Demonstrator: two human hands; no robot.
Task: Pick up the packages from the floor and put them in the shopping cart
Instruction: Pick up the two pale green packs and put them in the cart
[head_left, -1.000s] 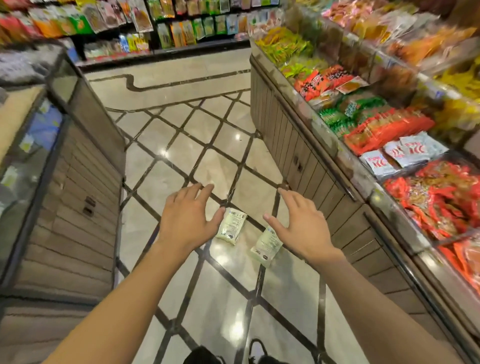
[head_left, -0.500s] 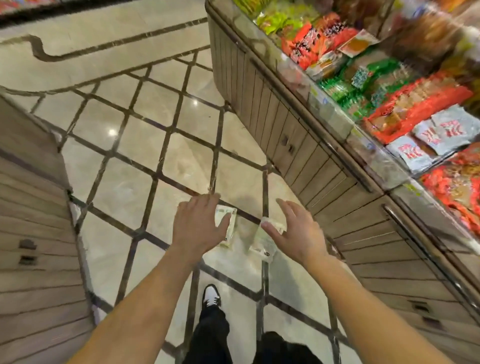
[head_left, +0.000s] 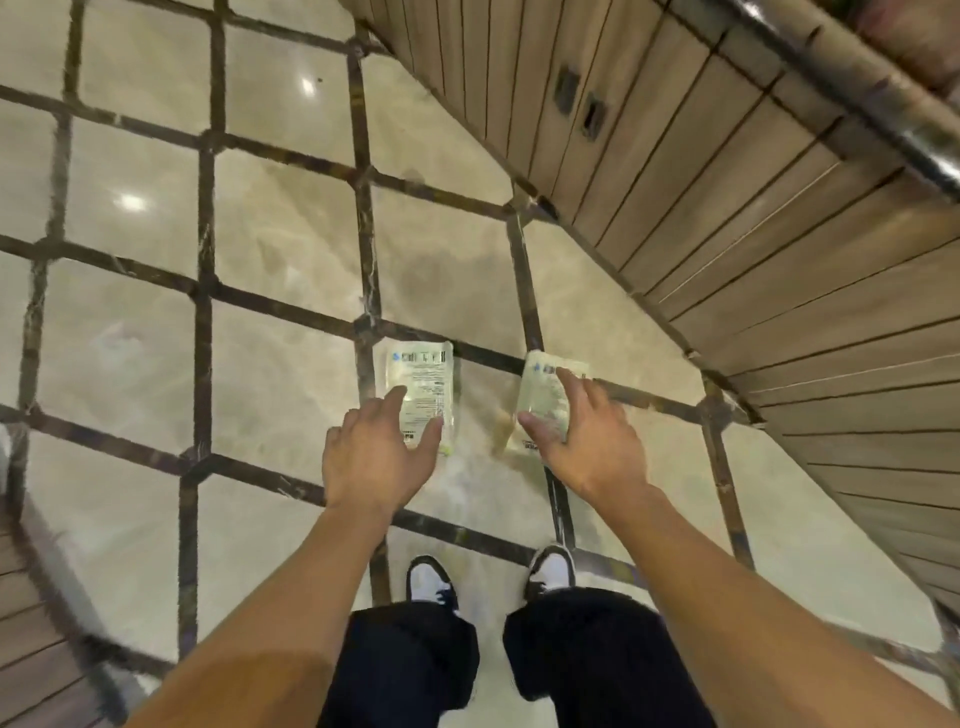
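1. The left hand (head_left: 371, 457) has fingers spread loosely, thumb and forefinger framing the near end of a pale, flat plastic package with printed text (head_left: 422, 384); actual contact cannot be told.
2. The right hand (head_left: 582, 439) is likewise spread over a second pale plastic package (head_left: 540, 395), gripping nothing.
3. Both packages lie on the glossy beige tiled floor (head_left: 280, 249), beside a wooden slatted counter (head_left: 727, 218).

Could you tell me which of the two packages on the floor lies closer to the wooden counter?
The package under the right hand; the other package lies farther left.
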